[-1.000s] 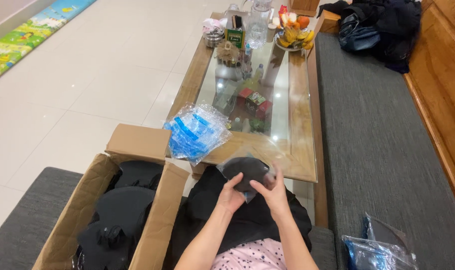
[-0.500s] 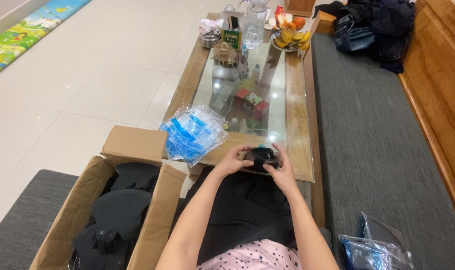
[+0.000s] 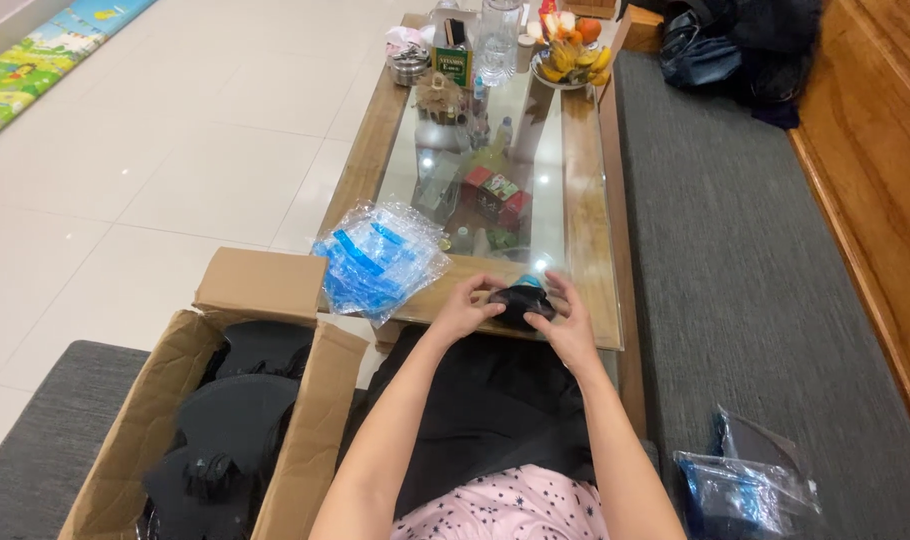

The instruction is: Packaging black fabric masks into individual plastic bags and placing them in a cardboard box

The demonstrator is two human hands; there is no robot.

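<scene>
A small black object (image 3: 520, 301) rests on the near edge of the glass-topped coffee table (image 3: 581, 190), pinched from both sides. My left hand (image 3: 465, 308) grips its left side and my right hand (image 3: 572, 322) its right side. Something blue shows at its top, largely hidden by my fingers. A pile of clear plastic bags with blue print (image 3: 377, 258) lies on the table's near left corner, just left of my left hand.
An open cardboard box (image 3: 313, 405) of black plastic parts stands at my left knee. More bags (image 3: 747, 487) lie on the grey bench cushion to my right. Bottles, a jar, a tin and a fruit bowl (image 3: 571, 56) crowd the table's far end.
Both hands have carried the black object from above my lap forward onto the table's near edge. The object now looks smaller, bunched between my fingers.
</scene>
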